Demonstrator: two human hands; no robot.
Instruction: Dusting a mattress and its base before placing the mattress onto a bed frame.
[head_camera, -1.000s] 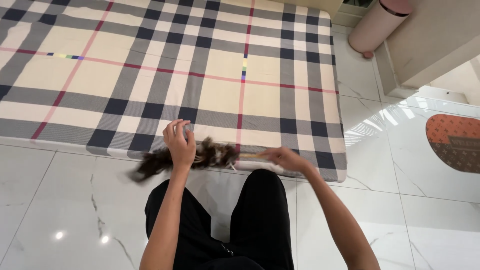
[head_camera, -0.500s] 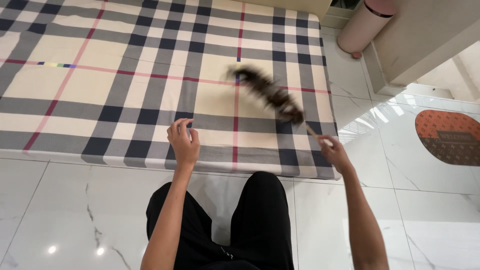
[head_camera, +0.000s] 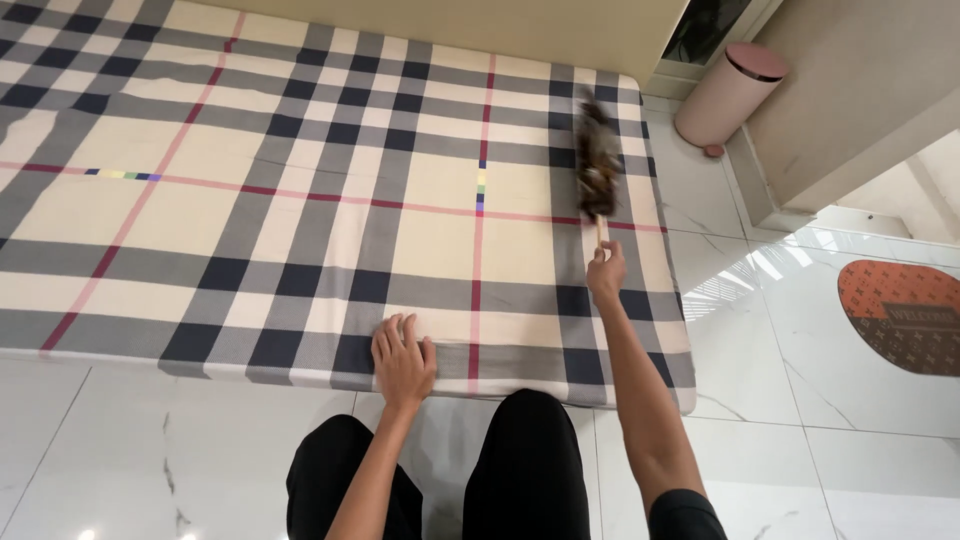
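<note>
A: Starting nearest, bottom centre of the frame. What is showing?

B: Two legs in black trousers (head_camera: 520, 470), standing on a white marble floor (head_camera: 150, 450). Both bare arms are reaching up the frame from there.

A: Left hand?

B: The left hand (head_camera: 403, 362) is lying flat, palm down and fingers spread, on the near edge of the mattress (head_camera: 300, 200), lower centre. It is gripping nothing, just pressing on the checked sheet.

A: Right hand?

B: The right hand (head_camera: 606, 272) is sitting further up, right of centre, over the mattress near its right edge. It is clenching the pale wooden handle of a feather duster (head_camera: 598, 160).

A: And the duster itself?

B: It is pointing almost straight up the frame from the fist. The dark brown feather head is blurring a little, lying over the far right corner of the mattress. Whether the feathers are touching the sheet, I cannot tell.

A: The mattress?

B: It is filling the upper left and centre, covered in a cream, grey, navy and red check.

A: Beyond it?

B: A pink round bin (head_camera: 728, 92) is standing at upper right by the wall. An orange mat (head_camera: 905, 315) is lying on the floor at the right edge.
</note>
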